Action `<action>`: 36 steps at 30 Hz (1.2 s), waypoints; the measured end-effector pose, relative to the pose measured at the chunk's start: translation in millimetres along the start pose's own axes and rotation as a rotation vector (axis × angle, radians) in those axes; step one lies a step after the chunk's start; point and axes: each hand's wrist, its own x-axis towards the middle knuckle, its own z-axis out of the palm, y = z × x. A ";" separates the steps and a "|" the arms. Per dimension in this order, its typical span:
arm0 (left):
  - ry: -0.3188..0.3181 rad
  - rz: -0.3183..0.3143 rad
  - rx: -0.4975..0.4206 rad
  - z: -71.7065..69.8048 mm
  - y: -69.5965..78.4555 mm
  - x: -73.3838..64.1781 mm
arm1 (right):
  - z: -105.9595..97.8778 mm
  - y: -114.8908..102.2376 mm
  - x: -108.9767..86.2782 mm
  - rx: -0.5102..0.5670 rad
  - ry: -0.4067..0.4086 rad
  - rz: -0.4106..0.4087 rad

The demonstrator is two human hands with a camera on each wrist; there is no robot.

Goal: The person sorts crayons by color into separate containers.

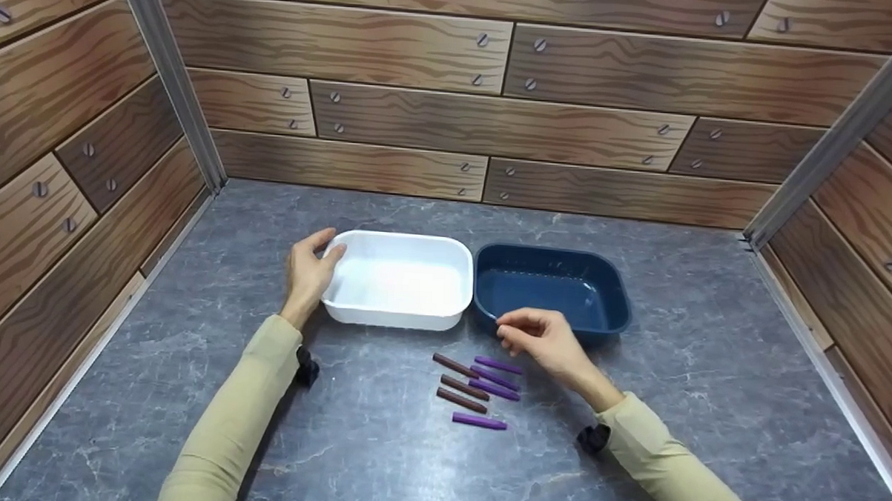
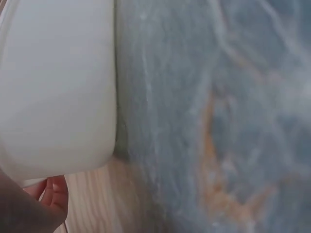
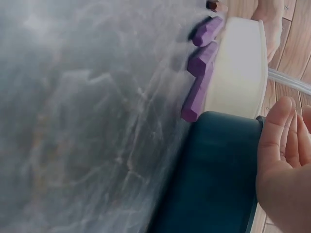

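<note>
Presumably steadying it, left hand grips white tray; right hand, fingertips nearly together, seems empty at blue tub.

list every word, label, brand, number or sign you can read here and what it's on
None: no word, label, brand, number or sign can be read in any view.
White tray: no lettering visible.
Dark blue tray: no lettering visible.
Purple crayons and brown crayons: too small or blurred to tell if anything is printed.
</note>
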 end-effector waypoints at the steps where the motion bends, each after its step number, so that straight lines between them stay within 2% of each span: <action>1: -0.005 -0.007 -0.004 0.1 -0.4 0.1 | 0.0 1.0 -1.2 -0.007 -0.016 0.005; 8: -0.029 -0.045 0.018 0.4 -1.4 2.1 | -2.2 7.2 -12.2 -0.100 -0.137 0.048; 15: -0.036 -0.099 0.009 -1.4 -3.6 4.5 | -0.9 10.4 -20.6 -0.200 -0.309 0.072; 21: -0.056 -0.141 -0.071 -2.4 -7.0 4.4 | 3.2 10.5 -26.5 -0.218 -0.451 0.101; 25: -0.061 -0.165 -0.088 -3.1 -7.3 3.7 | 5.5 10.3 -27.8 -0.279 -0.486 0.067; 30: -0.070 -0.159 -0.099 -2.2 -6.6 3.1 | 6.6 10.0 -30.0 -0.367 -0.521 0.011; 36: -0.066 -0.166 -0.103 -1.5 -8.5 2.5 | 8.2 11.3 -32.5 -0.470 -0.526 -0.044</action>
